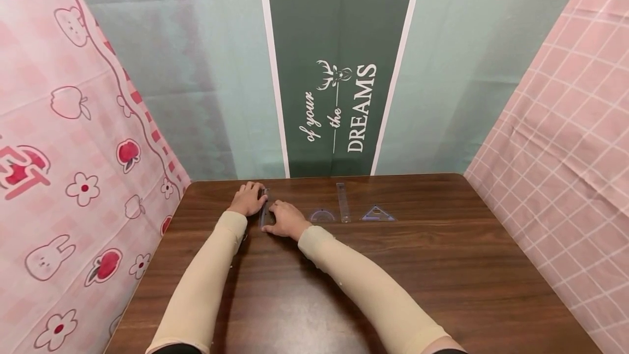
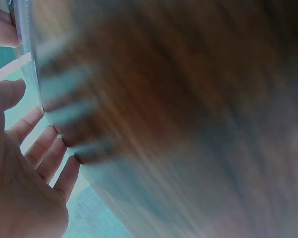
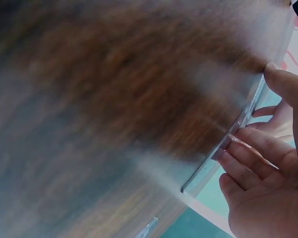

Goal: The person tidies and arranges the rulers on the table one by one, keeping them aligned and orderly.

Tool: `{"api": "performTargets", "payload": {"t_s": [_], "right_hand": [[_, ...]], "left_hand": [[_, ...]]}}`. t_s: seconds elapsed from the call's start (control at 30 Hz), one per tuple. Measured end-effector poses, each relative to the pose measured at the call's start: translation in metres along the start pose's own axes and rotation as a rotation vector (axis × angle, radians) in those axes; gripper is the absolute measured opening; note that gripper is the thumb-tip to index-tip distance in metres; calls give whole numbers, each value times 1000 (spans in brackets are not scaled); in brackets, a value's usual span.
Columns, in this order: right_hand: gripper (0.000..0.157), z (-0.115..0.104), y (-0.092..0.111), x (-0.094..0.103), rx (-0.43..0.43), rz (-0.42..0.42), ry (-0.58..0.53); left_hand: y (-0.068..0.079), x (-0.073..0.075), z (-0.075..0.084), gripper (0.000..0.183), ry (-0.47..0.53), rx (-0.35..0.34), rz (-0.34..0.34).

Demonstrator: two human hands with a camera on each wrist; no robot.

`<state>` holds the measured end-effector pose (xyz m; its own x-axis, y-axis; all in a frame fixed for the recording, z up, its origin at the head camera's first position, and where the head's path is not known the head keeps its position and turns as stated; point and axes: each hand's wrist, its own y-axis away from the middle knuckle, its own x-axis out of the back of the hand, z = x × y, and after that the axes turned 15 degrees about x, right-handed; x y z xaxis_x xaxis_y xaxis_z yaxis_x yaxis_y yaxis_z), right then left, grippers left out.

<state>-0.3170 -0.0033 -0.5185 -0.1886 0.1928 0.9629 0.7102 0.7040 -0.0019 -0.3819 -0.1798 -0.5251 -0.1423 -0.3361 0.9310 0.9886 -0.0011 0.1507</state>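
While against fingers [image 2: 67, 177] [image 3: 265, 146], graduated plastic [image 1: 265, 209]

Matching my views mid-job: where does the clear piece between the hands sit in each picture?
Head: clear piece left of centre, below mid-height.
Left wrist: clear piece at the upper left, cut off by the frame.
Right wrist: clear piece slanting through the right half.
Shared landmark: the left hand, visible in all three.

My head cam looks fwd + down over the table [image 1: 472, 272]; L/R wrist cams, v. close, both see the ruler [image 1: 265, 211].
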Motion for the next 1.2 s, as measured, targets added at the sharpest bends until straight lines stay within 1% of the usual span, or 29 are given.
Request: {"api": "performTargets", "payload": {"t_s": [0.13, 0.2, 0.4, 0.53, 0.6, 0.77, 0.87, 1.0, 1.2], "right_hand": [[68, 0, 0, -1, -4, -3, 5], [67, 0, 0, -2, -4, -2, 4], [65, 1, -1, -5, 9, 11, -8], [64, 1, 0, -5, 17, 30, -12], [64, 2, 1, -5, 22, 39, -16], [64, 2, 2, -2, 33, 62, -30], [64, 0, 3, 1, 29, 54, -31], [64, -2, 4, 3, 28, 43, -27], [69, -1, 1, 2, 31, 59, -39]], "left_hand": [[1, 1, -1, 43, 16, 2, -7], [1, 1, -2, 43, 40, 4, -12], [0, 1, -8, 40, 150, -12, -25], [1, 3, -12, 40, 233, -30, -35], [2, 5, -13, 40, 266, -36, -40], [2, 9, -12, 40, 331, -70, -30], [2, 9, -13, 40, 364, -62, -35], [3, 9, -14, 39, 420, -32, -49], [4, 10, -18, 38, 557, -19, -45]]}}
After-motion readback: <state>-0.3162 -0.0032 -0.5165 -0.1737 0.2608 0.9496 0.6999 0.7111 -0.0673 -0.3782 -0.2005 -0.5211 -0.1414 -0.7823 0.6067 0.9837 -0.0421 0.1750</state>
